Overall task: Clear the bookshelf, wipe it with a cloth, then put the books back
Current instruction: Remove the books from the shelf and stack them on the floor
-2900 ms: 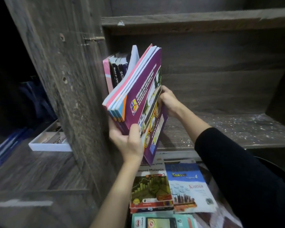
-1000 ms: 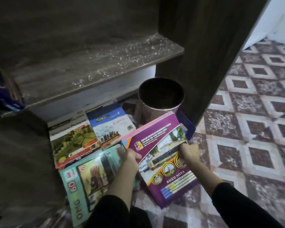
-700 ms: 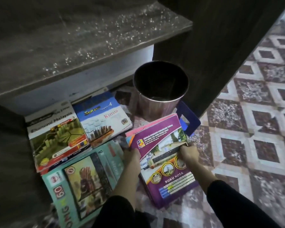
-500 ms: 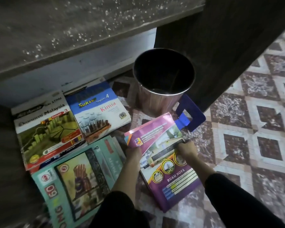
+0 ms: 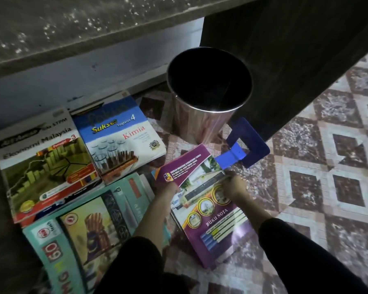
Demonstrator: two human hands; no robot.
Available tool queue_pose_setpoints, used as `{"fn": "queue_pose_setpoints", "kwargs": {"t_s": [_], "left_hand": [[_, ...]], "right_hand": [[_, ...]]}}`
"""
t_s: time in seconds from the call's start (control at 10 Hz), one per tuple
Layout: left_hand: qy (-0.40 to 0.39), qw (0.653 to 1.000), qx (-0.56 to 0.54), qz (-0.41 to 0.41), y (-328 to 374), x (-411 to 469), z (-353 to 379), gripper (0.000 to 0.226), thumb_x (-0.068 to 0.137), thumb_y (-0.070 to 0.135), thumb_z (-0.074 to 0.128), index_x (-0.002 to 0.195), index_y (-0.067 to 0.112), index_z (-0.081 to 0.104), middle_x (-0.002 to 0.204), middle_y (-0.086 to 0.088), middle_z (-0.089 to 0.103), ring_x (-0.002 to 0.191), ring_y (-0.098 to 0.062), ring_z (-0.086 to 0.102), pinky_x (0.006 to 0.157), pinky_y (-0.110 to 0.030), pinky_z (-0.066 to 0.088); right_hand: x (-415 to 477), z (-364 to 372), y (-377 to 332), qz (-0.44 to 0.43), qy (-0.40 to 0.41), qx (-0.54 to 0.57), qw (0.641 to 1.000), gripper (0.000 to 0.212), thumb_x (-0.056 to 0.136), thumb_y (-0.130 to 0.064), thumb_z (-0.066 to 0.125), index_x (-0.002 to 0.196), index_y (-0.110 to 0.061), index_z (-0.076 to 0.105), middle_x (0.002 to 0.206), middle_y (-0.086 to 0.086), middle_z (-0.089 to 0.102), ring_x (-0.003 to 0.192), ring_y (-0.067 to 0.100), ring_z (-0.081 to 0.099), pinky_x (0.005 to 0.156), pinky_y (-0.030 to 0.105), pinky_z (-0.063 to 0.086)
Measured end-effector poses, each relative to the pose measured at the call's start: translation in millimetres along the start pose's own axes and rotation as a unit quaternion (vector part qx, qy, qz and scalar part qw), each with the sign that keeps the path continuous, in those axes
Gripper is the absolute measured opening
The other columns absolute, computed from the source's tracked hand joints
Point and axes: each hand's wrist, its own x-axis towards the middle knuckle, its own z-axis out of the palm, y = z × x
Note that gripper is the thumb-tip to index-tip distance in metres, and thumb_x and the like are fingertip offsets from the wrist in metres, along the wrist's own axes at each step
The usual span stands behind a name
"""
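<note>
A thin stack of books topped by a purple notebook (image 5: 208,211) lies low over the patterned floor. My left hand (image 5: 168,190) grips its left edge and my right hand (image 5: 234,187) grips its right edge. To the left on the floor lie the green Ekonomi Malaysia book (image 5: 43,166), the blue Sukses Kimia book (image 5: 119,136) and a teal book (image 5: 83,236). The dusty wooden shelf (image 5: 72,24) runs across the top and holds no books in the part I see.
A shiny metal bin (image 5: 208,98) stands just beyond the purple notebook. A blue plastic piece (image 5: 246,145) lies beside the bin's base. The bookshelf's dark side panel (image 5: 295,49) rises at upper right. Patterned floor tiles (image 5: 327,187) spread to the right.
The stack came off the shelf and down to the floor beside the other books. Over the last second it sank slightly lower, and my view moved closer to the bin.
</note>
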Motion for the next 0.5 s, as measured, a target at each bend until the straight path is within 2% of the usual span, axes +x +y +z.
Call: {"fn": "queue_pose_setpoints", "kwargs": {"t_s": [0.1,0.2,0.3,0.4,0.5], "left_hand": [[0.068,0.995,0.05,0.052,15,-31,12,0.069,0.08,0.027,0.051,0.142,0.003,0.033,0.142,-0.018,0.042,0.125,-0.036,0.047,0.102,-0.047,0.043],[0.127,0.976,0.119,0.128,33,-93,9,0.053,0.091,0.0,0.043,0.141,-0.002,0.028,0.145,-0.021,0.034,0.128,-0.035,0.043,0.104,-0.038,0.041],[0.083,0.96,0.191,0.187,37,-115,3,0.035,0.091,0.003,0.047,0.126,-0.002,0.048,0.126,-0.017,0.055,0.113,-0.033,0.055,0.09,-0.032,0.047],[0.064,0.939,0.271,0.2,51,-130,-6,0.03,0.093,0.013,0.05,0.117,-0.001,0.06,0.117,-0.017,0.062,0.106,-0.031,0.059,0.09,-0.033,0.049],[0.081,0.924,0.272,0.256,71,-159,-17,0.024,0.089,0.017,0.052,0.105,0.007,0.067,0.108,-0.011,0.067,0.101,-0.03,0.061,0.089,-0.033,0.05]], "right_hand": [[-8,3,-3,-0.016,-0.022,-0.074,0.997,0.055,0.087,0.0,0.044,0.139,-0.021,0.041,0.124,0.016,0.058,0.108,0.034,0.058,0.092,0.039,0.05],[-15,8,-10,-0.056,0.0,-0.137,0.989,0.056,0.087,-0.006,0.048,0.141,-0.017,0.038,0.142,0.015,0.043,0.124,0.038,0.046,0.1,0.05,0.043],[-29,8,-30,-0.119,0.023,-0.101,0.987,0.038,0.09,-0.011,0.051,0.128,-0.009,0.053,0.132,0.015,0.05,0.118,0.035,0.049,0.095,0.042,0.045],[-47,2,-56,-0.167,0.061,-0.007,0.984,0.025,0.092,-0.012,0.052,0.115,-0.006,0.061,0.121,0.014,0.058,0.104,0.029,0.056,0.086,0.038,0.048],[-74,-11,-89,-0.211,0.093,0.097,0.968,0.019,0.093,-0.01,0.051,0.107,-0.004,0.062,0.107,0.012,0.064,0.085,0.019,0.057,0.071,0.028,0.044]]}}
